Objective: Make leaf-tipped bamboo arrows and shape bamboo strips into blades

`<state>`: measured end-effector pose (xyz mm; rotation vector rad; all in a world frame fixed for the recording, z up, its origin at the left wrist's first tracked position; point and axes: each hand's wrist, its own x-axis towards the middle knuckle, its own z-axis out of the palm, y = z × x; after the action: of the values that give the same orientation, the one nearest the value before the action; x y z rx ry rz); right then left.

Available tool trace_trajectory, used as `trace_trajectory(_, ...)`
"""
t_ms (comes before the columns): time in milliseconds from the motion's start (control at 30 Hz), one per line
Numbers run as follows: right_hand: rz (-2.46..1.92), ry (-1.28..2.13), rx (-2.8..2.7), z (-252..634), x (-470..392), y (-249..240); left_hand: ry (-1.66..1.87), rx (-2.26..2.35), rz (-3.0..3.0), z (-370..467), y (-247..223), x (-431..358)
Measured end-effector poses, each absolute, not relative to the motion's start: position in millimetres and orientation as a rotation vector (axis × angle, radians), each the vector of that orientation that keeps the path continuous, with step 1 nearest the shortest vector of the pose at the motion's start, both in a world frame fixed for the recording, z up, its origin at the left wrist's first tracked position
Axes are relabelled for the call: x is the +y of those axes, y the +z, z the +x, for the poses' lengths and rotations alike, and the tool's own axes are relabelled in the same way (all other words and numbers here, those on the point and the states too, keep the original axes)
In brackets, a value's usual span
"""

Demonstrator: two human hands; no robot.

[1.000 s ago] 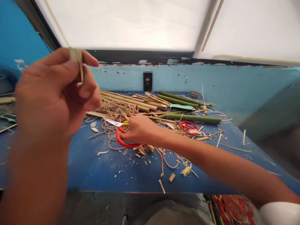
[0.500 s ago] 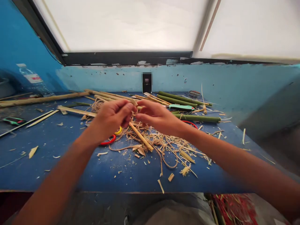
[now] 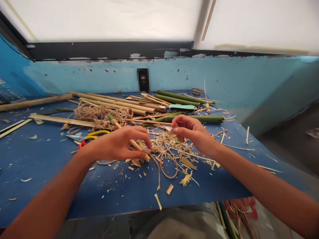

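Left hand point(image 3: 121, 142) palm-down, fingers and thumb apart on either side of a tan stick point(image 3: 136, 145); can't tell if touching. Right hand point(image 3: 193, 132) raised near centre, fingers curled, pinching a small pale chip point(image 3: 170, 131). Stick slim, slanted, green bulb-like top end point(image 3: 111, 117) beside a tangle of twine point(image 3: 99, 114), lower end over shavings point(image 3: 171, 146). Scissors point(image 3: 98, 132), yellow and red handles, partly hidden by left hand and forearm. Blue surface point(image 3: 97, 196), scuffed, scattered with slivers. Behind: tan bamboo poles point(image 3: 119, 104), green stalks point(image 3: 178, 98), teal-handled tool point(image 3: 183, 107), round tin point(image 3: 196, 91). Pixelated dark rectangle point(image 3: 144, 81) upright near light-blue wall point(image 3: 164, 74), chipped paint. Bright white panels point(image 3: 112, 21) above, dark frame. Red strands point(image 3: 246, 207) below surface, right side.
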<state>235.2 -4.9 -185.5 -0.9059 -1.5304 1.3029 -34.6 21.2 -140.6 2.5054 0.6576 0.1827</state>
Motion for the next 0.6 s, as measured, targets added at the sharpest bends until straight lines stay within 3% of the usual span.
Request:
trace_trajectory(333, -0.791, 1.719, -1.556, 223.9, -17.3, -198.3, -0.015, 0.667, 2.728, -37.2, -157.6, 25.1)
trace_trajectory(600, -0.789, 1.367, -1.560, 217.3, -31.4, -202.0, 0.250, 0.573, 2.989, -32.2, -158.6, 23.8)
